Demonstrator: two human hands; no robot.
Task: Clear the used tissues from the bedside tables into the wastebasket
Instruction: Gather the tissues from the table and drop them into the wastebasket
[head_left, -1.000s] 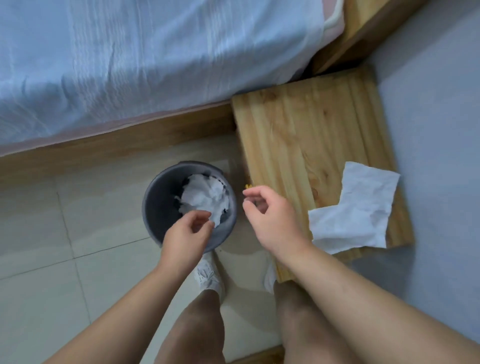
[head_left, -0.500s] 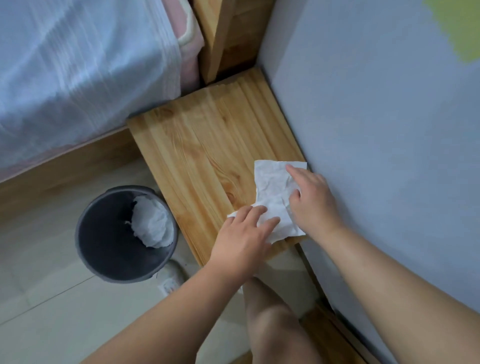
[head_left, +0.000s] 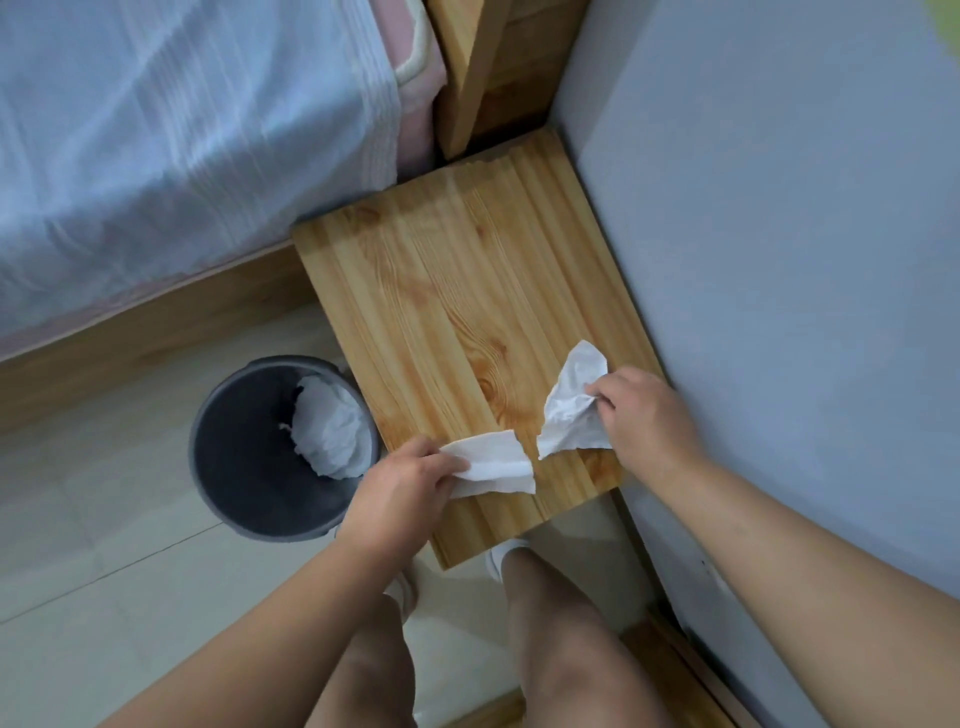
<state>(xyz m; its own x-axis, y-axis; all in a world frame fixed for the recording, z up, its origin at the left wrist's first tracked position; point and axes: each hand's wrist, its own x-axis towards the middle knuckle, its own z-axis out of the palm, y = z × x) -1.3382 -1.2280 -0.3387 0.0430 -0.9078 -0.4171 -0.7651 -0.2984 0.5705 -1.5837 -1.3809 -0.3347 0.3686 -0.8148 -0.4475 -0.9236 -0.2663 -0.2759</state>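
Hands are both working over the near end of the wooden bedside table (head_left: 457, 291), one tissue piece each. My left hand (head_left: 402, 486) is pinching the left tissue piece (head_left: 496, 465) between curled fingers and thumb at its left end. That piece is lying mostly smooth near the table's front-left edge. My right hand (head_left: 647, 415) is gripping the right tissue piece (head_left: 569, 410), fingers curling tight into its right side, so the paper is bunching and creasing there. One corner is sticking out toward the far end of the table and the lower corner is pointing at the left piece. The two pieces are sitting just beside each other with a thin strip of wood showing between them; I can't tell whether they are touching anywhere. The grey wastebasket (head_left: 241, 467) is standing on the tiled floor (head_left: 104, 519) just beside the table's left edge, with a crumpled tissue wad (head_left: 330, 431) resting inside against its right wall. A pale blue bed sheet (head_left: 182, 135) is filling the far left, and a grey wall (head_left: 779, 260) is bordering the table on the right.
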